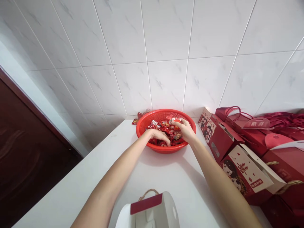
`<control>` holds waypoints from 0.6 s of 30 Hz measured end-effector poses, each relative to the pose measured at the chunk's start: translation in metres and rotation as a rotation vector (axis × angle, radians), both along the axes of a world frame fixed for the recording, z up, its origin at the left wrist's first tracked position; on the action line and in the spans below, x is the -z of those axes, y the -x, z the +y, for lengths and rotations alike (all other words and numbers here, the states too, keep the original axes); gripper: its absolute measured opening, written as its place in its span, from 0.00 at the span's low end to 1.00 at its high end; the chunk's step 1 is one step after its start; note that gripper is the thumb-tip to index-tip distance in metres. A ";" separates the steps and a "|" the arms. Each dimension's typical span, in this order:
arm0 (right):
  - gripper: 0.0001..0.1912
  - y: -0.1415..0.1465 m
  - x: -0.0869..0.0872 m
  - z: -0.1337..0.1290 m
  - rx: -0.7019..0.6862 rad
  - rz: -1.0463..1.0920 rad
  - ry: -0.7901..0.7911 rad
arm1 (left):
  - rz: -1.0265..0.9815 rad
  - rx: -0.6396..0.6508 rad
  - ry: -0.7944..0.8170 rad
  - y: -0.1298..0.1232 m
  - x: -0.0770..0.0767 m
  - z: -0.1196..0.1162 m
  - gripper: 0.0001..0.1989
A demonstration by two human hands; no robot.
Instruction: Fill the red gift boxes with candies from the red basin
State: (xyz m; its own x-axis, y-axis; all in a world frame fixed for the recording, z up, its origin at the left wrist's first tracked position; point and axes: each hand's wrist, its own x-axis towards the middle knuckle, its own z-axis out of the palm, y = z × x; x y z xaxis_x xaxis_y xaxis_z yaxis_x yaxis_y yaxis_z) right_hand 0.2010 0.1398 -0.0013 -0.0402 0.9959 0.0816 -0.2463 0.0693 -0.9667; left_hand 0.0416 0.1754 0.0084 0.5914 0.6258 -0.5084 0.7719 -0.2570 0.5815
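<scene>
A red plastic basket (166,149) with a perforated wall holds many wrapped candies (163,124), mostly in red wrappers. My left hand (161,136) is down inside it, fingers curled in among the candies; what they grip, if anything, is hidden. Above the basket's right side, my right hand (186,129) pinches a red wrapped candy (175,120) between thumb and fingers. Nearest to me, between my forearms, stands an opened gift box (146,204) with a white inside, a dark red strip and a twisted cord handle; its bottom is partly cut off by the frame.
Red and cream gift boxes (249,167) with cord handles crowd the right side of the white table (114,152). A white tiled wall (166,79) rises right behind the basket. Small red items (140,116) lie behind the basket's left rim. A dark door (28,152) is at left.
</scene>
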 end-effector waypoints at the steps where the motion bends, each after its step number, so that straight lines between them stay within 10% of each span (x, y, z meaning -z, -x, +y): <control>1: 0.16 0.000 0.000 0.000 0.006 0.006 0.004 | 0.009 0.002 0.041 -0.001 0.001 0.000 0.08; 6: 0.15 0.002 -0.001 -0.001 0.020 0.030 0.005 | 0.007 -0.002 0.100 0.000 0.004 0.003 0.01; 18: 0.15 0.001 -0.003 -0.004 0.000 0.031 0.009 | -0.327 -0.270 -0.226 0.016 0.003 0.004 0.24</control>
State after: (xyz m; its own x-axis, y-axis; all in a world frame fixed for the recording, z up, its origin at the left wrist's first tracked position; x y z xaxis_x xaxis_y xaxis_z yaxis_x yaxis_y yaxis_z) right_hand 0.2003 0.1355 0.0012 -0.0376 0.9965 0.0742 -0.2766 0.0610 -0.9591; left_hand 0.0260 0.1791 0.0053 0.4984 0.8526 -0.1569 0.6147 -0.2200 0.7574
